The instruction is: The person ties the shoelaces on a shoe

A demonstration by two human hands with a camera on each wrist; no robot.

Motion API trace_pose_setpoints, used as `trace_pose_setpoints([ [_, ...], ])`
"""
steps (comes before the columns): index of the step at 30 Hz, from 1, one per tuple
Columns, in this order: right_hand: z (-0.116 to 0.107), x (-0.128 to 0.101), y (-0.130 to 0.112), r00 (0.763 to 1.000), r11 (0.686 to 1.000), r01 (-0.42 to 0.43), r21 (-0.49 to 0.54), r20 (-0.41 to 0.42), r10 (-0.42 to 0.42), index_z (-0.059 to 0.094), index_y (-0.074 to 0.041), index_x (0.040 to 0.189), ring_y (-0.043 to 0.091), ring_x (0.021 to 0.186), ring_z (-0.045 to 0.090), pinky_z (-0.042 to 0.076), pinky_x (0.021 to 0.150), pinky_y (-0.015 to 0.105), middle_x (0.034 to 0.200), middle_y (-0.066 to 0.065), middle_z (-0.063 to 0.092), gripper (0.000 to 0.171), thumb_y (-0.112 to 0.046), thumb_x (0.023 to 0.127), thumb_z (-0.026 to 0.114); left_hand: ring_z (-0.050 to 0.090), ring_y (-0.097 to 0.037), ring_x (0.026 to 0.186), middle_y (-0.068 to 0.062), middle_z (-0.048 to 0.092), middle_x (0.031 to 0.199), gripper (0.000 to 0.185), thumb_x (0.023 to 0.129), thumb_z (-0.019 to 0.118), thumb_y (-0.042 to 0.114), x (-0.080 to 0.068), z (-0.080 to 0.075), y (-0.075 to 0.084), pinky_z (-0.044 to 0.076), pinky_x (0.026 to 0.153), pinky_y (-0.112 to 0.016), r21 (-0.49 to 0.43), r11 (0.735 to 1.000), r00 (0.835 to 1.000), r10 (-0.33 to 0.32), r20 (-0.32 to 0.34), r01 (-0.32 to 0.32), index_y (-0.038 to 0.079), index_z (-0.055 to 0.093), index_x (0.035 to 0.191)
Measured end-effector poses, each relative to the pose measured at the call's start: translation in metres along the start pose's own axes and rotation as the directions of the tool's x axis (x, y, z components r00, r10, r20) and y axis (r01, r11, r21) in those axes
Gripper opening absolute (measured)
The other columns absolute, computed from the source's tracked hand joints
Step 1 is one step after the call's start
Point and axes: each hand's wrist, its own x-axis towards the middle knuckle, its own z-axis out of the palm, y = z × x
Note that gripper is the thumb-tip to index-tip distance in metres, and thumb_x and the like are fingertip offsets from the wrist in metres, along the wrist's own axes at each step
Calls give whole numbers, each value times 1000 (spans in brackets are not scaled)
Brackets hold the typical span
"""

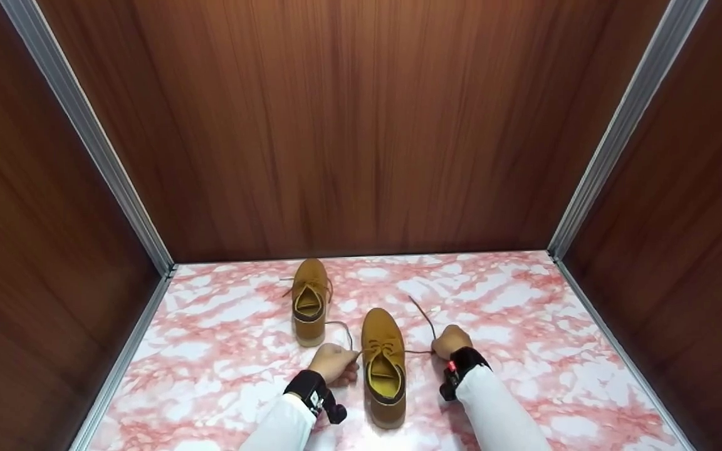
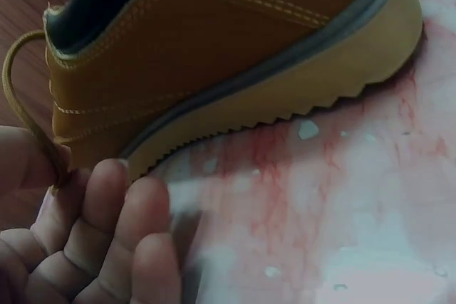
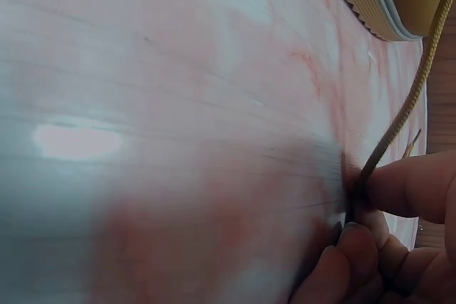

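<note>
A tan lace-up shoe [image 1: 383,326] stands on the marbled surface, toe pointing away, between the two hands. At its left side my left hand [image 1: 334,364] pinches one end of the shoelace [image 2: 27,108] between thumb and forefinger, the other fingers loosely curled. Out to the right, my right hand [image 1: 452,342] pinches the other lace [image 3: 406,108], which runs fairly straight from the shoe's eyelets. Its loose tail extends beyond the fingers toward the back. In the left wrist view the shoe's side and ridged sole [image 2: 285,97] show close beside the fingertips.
A matching tan shoe [image 1: 309,294] stands farther back on the left, its laces hanging loose at both sides. Brown wood-grain panels [image 1: 361,125] with grey metal corner strips [image 1: 624,125] enclose the pink and white marbled surface [image 1: 524,326] at the back and sides.
</note>
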Motion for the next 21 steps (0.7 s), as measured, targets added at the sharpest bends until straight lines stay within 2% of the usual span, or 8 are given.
trace_pose_setpoints([
  [2, -1, -1, -2, 1000, 1000, -1, -9, 8, 1, 66, -1, 74, 26, 77, 63, 56, 79, 37, 81, 15, 69, 14, -14, 80, 68, 66, -12, 60, -11, 75, 77, 20, 97, 65, 20, 3, 0, 5, 51, 50, -22, 39, 998, 998, 52, -40, -50, 4, 68, 86],
  [5, -3, 1, 0, 1000, 1000, -10, 12, 25, 10, 64, -3, 73, 25, 75, 63, 53, 74, 33, 77, 12, 66, 17, -16, 83, 64, 70, -19, 63, -20, 77, 85, 14, 95, 65, 15, 6, 0, 15, 50, 51, -23, 68, 987, 984, 151, -98, -144, 4, 66, 86],
  [10, -2, 6, 7, 999, 993, -24, 114, 46, 19, 61, -5, 71, 20, 63, 59, 46, 60, 25, 67, 8, 61, 16, -17, 81, 63, 74, -24, 69, -27, 76, 90, 10, 95, 63, 8, 7, 1, 32, 53, 58, -24, 60, 971, 961, 240, -136, -233, -2, 64, 95],
  [14, 0, 10, 13, 997, 972, -52, 230, 66, 38, 60, -5, 76, 15, 53, 56, 48, 49, 22, 73, 7, 58, 12, -16, 79, 63, 74, -22, 69, -25, 78, 90, 17, 97, 63, 7, 7, 1, 44, 56, 63, -25, 32, 966, 955, 258, -146, -256, -8, 66, 104],
  [17, 0, 13, 15, 995, 945, -90, 313, 76, 70, 63, -3, 73, 13, 49, 55, 49, 45, 22, 69, 5, 60, 12, -15, 76, 64, 75, -20, 71, -21, 80, 91, 20, 99, 63, 11, 8, 1, 52, 53, 59, -22, 24, 968, 957, 252, -143, -252, -8, 68, 105],
  [21, -2, 14, 17, 995, 947, -91, 308, 59, 76, 70, -2, 68, 13, 49, 55, 46, 46, 22, 59, 3, 61, 15, -14, 74, 66, 75, -13, 71, -13, 82, 91, 24, 100, 63, 16, 8, 1, 59, 46, 54, -19, 63, 969, 961, 244, -133, -237, -5, 72, 106],
])
